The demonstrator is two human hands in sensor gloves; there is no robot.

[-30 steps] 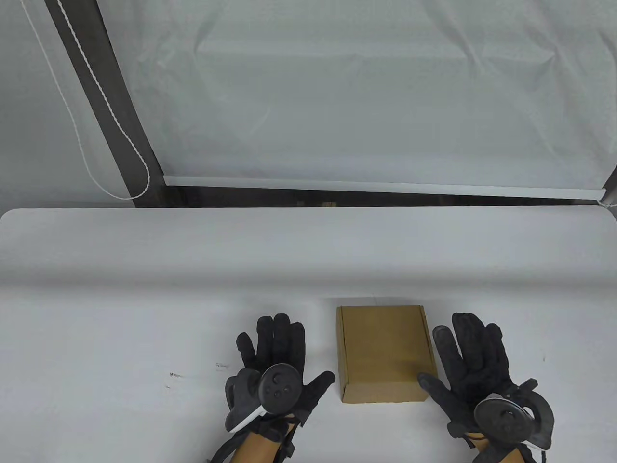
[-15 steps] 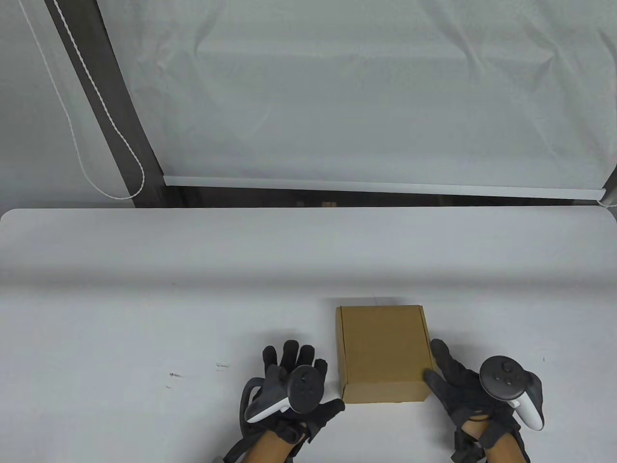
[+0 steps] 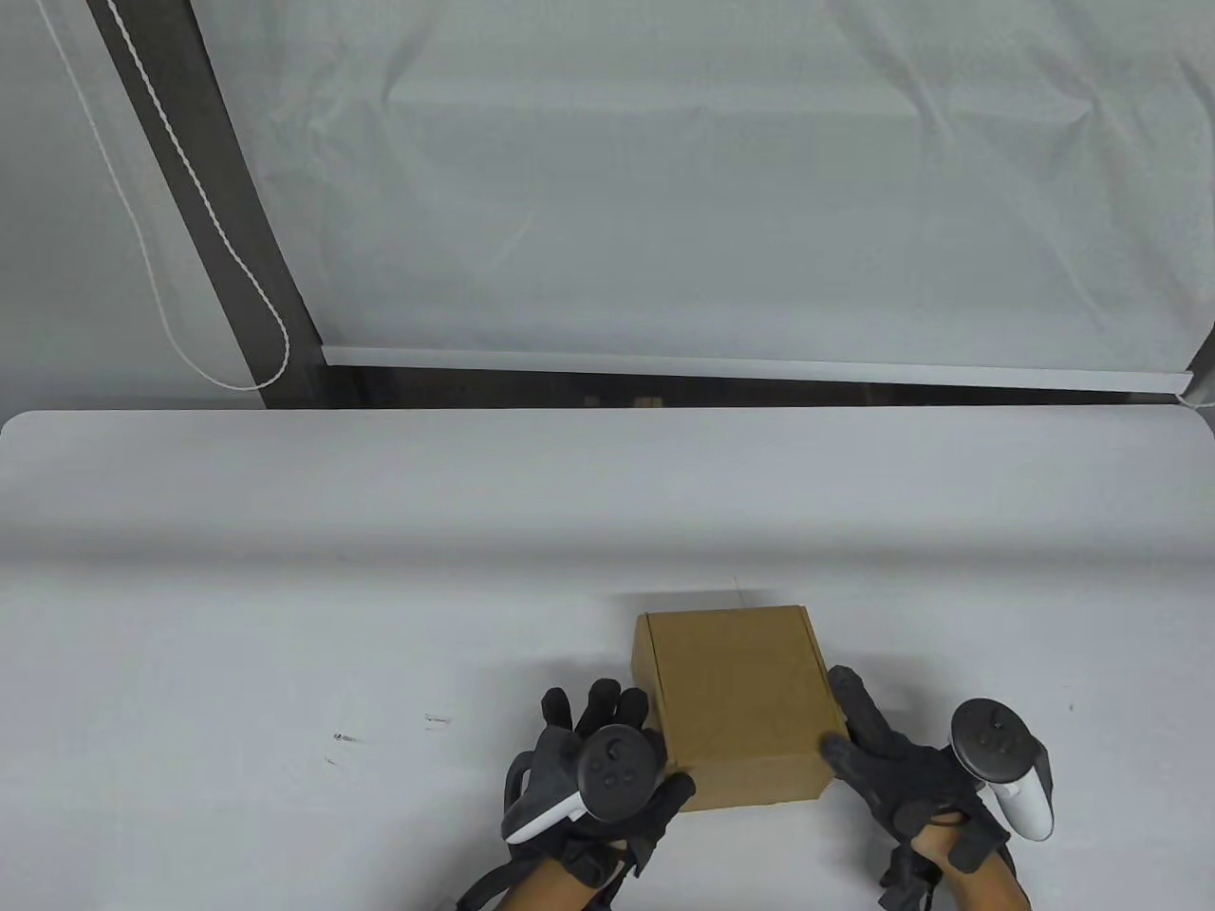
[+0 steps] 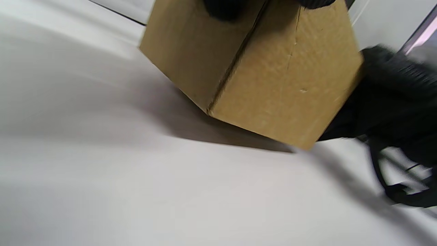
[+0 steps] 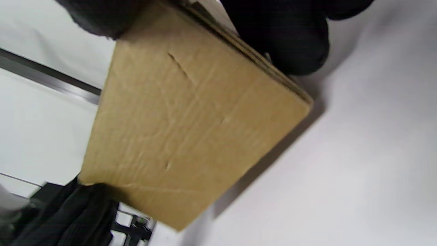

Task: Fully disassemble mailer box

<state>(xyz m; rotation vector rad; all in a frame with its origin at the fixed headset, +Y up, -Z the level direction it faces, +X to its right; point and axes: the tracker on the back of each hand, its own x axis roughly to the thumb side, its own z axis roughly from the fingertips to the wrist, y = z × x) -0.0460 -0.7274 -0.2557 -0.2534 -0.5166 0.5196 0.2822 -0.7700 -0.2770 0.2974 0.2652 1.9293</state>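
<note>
The closed brown cardboard mailer box [image 3: 736, 707] is near the table's front edge, turned slightly and tilted. The left wrist view shows the box [image 4: 273, 78] with a shadow under its lower corner, so it looks raised off the table. My left hand [image 3: 617, 750] grips its left side, with fingers [image 4: 222, 7] on top of the box. My right hand [image 3: 873, 750] grips its right side, thumb at the front corner. In the right wrist view the box [image 5: 191, 119] fills the middle, my right fingers [image 5: 290, 41] press its edge, and the left glove [image 5: 68, 212] shows beyond it.
The white table [image 3: 285, 617] spreads to the left and behind the box. Its far edge meets a dark gap and a white blind rail [image 3: 759, 365]. A cord loop [image 3: 256, 370] hangs at the back left.
Both hands went from lying flat beside the box to gripping its sides. The box has shifted left, turned a little and tipped up.
</note>
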